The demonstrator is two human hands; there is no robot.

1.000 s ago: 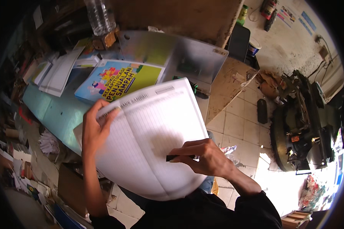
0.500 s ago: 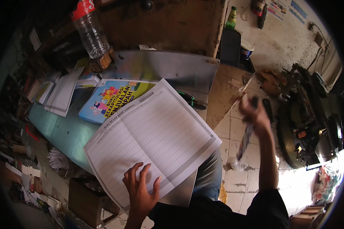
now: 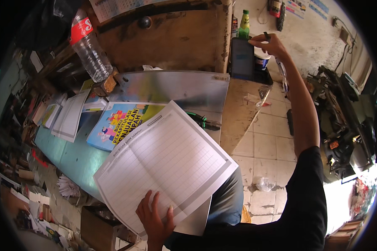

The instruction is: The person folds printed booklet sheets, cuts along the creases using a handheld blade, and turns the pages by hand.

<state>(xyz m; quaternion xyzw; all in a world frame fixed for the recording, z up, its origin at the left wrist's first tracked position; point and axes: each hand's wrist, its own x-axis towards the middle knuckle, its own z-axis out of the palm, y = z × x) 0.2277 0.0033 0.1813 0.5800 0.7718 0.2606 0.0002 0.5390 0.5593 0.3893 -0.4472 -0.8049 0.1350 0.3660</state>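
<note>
Ruled sheet (image 3: 176, 154), desk's (image 3: 73, 157) near edge: left hand (image 3: 156, 217) spread atop. Right hand (image 3: 273, 46): half-curled at dark tablet's (image 3: 242, 57) corner; hold unclear.

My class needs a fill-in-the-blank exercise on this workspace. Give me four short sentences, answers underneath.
1. The left hand lies over ruled paper that is ____ in colour.
2. The small bottle near the right hand, which holds a small black object, is ____.
3. The large clear bottle has a label that is mainly ____.
4. The colourful book lies to the person's ____ of the green-and-black tool.

Missing words: white; green; red; left.
</note>
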